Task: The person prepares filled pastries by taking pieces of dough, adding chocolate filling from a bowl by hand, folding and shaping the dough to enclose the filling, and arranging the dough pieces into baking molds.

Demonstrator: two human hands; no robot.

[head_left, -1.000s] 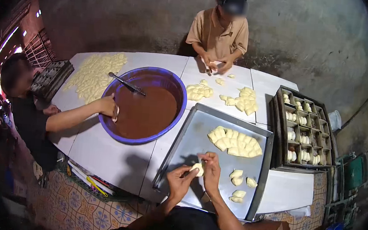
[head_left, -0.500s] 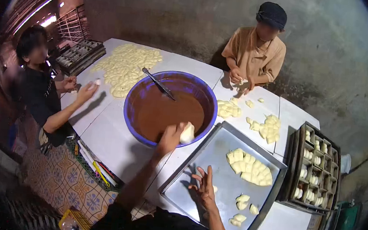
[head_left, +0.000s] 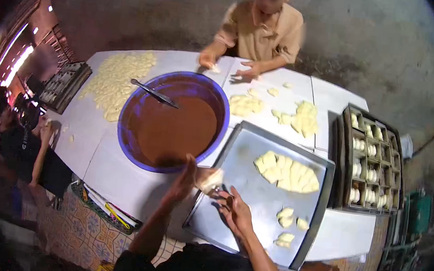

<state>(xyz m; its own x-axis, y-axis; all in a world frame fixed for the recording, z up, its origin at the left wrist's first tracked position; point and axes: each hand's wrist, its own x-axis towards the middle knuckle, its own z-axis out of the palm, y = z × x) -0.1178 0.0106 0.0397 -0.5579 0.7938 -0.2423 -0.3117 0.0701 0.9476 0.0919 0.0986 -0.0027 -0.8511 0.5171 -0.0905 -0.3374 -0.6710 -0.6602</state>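
Observation:
Over the left edge of the metal tray point(head_left: 266, 132), my left hand point(head_left: 186, 182) holds a pale piece of dough point(head_left: 212, 179), blurred by motion. A dark brown patch shows at the dough's lower end. My right hand point(head_left: 237, 212) is close beside it, fingers apart and slightly bent; whether its fingertips touch the dough I cannot tell. On the tray lie a cluster of pale dough pieces point(head_left: 288, 173) and a few separate ones point(head_left: 285, 217). Just beyond my left hand stands a blue basin point(head_left: 225, 120) of brown filling point(head_left: 178, 132), with metal tongs point(head_left: 154, 93) resting in it.
Many dough pieces point(head_left: 121, 78) cover the white table's far left. More dough point(head_left: 303, 120) lies beyond the tray, before a co-worker in tan point(head_left: 267, 31). Another co-worker point(head_left: 32, 153) is at left. Divided moulds with dough point(head_left: 372, 159) stand at right, others point(head_left: 65, 86) far left.
My left hand has brought the dough from the basin's rim toward my right hand, which has moved closer to it. The whole view has shifted. The far co-worker's hands have moved apart.

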